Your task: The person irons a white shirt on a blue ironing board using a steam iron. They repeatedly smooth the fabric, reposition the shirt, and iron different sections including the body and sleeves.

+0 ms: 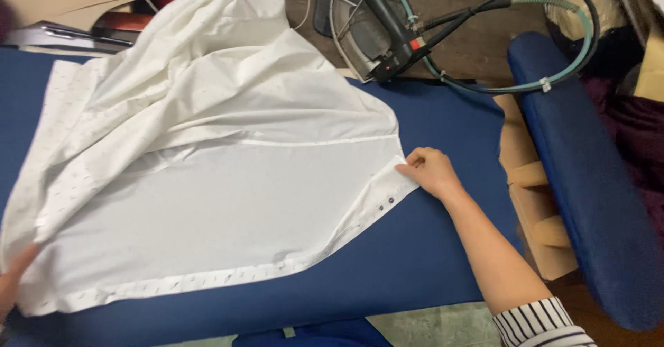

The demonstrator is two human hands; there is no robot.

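A white garment (pixel 207 181) of thin fabric lies spread across the blue padded tabletop (pixel 429 250), its upper part bunched in loose folds toward the far edge and its lower panel lying flat. The right hand (pixel 429 172) rests at the garment's right corner, fingertips pinching the hem band where two dark snap fasteners (pixel 385 204) show just below the grip. The forearm extends from the lower right, with a striped cuff (pixel 539 323) at the frame's edge. The left hand (pixel 12 285) shows only in part at the lower left border, touching the garment's left edge; whether it is clenched on the fabric or merely pressing cannot be told. A steam iron (pixel 370 32) with a black handle lies on its rest beyond the tabletop's far right corner, well apart from both hands, and a green hose with a black cable (pixel 553 77) loops from it toward the right. A blue padded sleeve board (pixel 588 202) stands to the right of the tabletop on a wooden support (pixel 529 188).
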